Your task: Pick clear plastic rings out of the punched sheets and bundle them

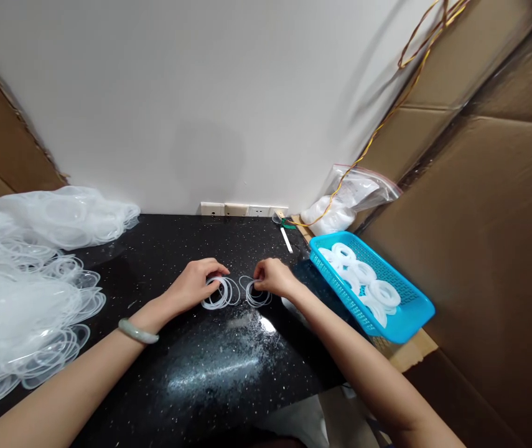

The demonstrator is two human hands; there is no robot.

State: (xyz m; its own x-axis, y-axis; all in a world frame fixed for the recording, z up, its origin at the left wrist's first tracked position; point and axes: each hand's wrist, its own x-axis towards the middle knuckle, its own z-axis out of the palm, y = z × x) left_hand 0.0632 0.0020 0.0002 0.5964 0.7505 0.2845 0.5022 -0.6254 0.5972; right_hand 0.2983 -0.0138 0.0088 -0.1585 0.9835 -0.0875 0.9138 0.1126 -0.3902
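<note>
Near the middle of the black speckled counter, my left hand [198,283] is closed on the edge of a small bunch of translucent rings [219,303], thumb through the loops. To its right, my right hand [272,277] pinches a second, looser bunch of thin rings [257,302] at its upper right side. The two bunches lie close together, and a few rings fan out between them. A pale bangle [138,331] circles my left wrist.
A large heap of translucent rings [23,298] covers the left side of the counter [177,236]. On the right stands a blue basket [415,317] with several ring bundles [382,294]. Behind it lies a plastic bag [333,211]. Wall sockets [259,211] line the back; cardboard [480,249] rises at right.
</note>
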